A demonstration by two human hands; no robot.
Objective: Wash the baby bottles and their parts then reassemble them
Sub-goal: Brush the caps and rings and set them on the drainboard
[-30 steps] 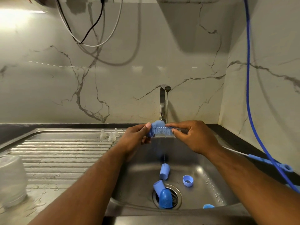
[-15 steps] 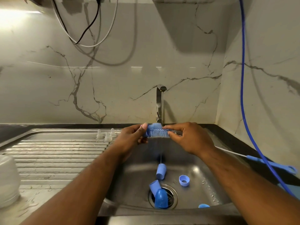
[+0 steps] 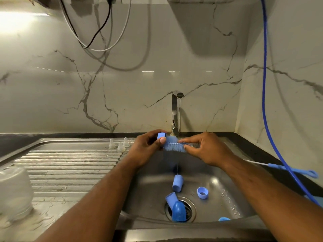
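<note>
My left hand (image 3: 148,147) grips a small blue bottle part (image 3: 161,136) above the sink. My right hand (image 3: 207,150) pinches a blue bottle brush (image 3: 174,146) whose bristles meet that part, under a thin stream from the tap (image 3: 175,112). In the basin (image 3: 218,193) lie several blue parts: a cap (image 3: 178,183), a ring (image 3: 202,193), two caps (image 3: 176,206) over the drain, and a piece (image 3: 224,219) at the front edge. Three clear teats (image 3: 118,144) stand on the draining board. A clear bottle (image 3: 14,191) stands upside down at the far left.
A thin white-and-blue brush (image 3: 288,169) lies on the dark counter to the right. A blue hose (image 3: 265,102) hangs down the right wall. Cables (image 3: 97,32) hang on the marble wall above. The ribbed draining board (image 3: 70,165) stretches to the left.
The blue part and brush have shifted slightly left in my hands, with more bristle now showing between them. The parts in the basin lie as before.
</note>
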